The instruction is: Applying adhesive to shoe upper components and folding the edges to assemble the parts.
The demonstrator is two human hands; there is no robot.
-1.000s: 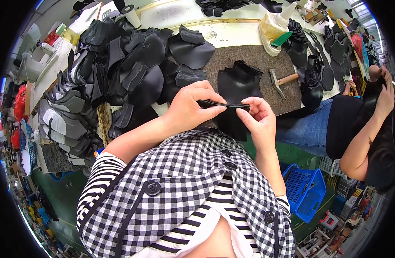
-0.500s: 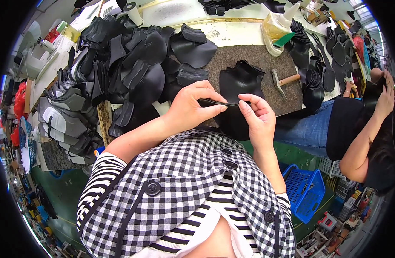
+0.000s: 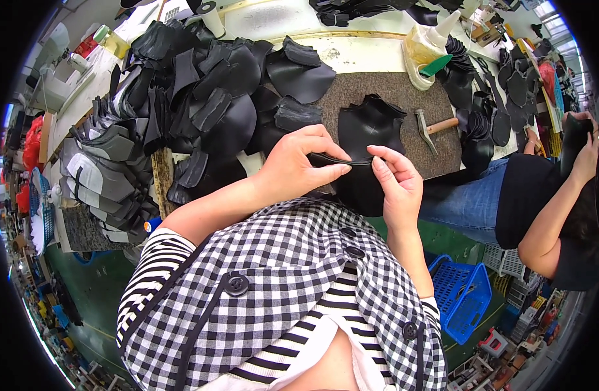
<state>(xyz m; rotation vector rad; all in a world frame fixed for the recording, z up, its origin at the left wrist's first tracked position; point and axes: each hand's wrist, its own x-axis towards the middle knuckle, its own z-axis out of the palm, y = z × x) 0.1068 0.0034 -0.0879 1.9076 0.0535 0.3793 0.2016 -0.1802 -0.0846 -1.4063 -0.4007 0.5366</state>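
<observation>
A black leather piece (image 3: 361, 190) hangs from my fingers at the near edge of the table, its upper edge folded into a thin strip. My left hand (image 3: 300, 159) pinches that edge between thumb and fingers. On the other end, my right hand (image 3: 397, 179) grips it with thumb and forefinger, the remaining fingers curled. Just beyond my hands another black leather piece (image 3: 370, 127) with a jagged far edge lies on a brown speckled board (image 3: 351, 88). A hammer (image 3: 436, 127) with a wooden handle rests on the board to the right.
Heaped black leather pieces (image 3: 231, 124) cover the table's left, beside stacked grey pieces (image 3: 100, 166). A glue bottle (image 3: 424, 49) stands in a holder behind the board, near a green scraper (image 3: 436, 65). A co-worker (image 3: 534, 202) works at right; a blue basket (image 3: 461, 296) sits on the floor.
Both hands keep their pinch on the leather piece's edge, which now bows slightly between them. The whole view has shifted a little; the co-worker's hands and dark piece have moved slightly.
</observation>
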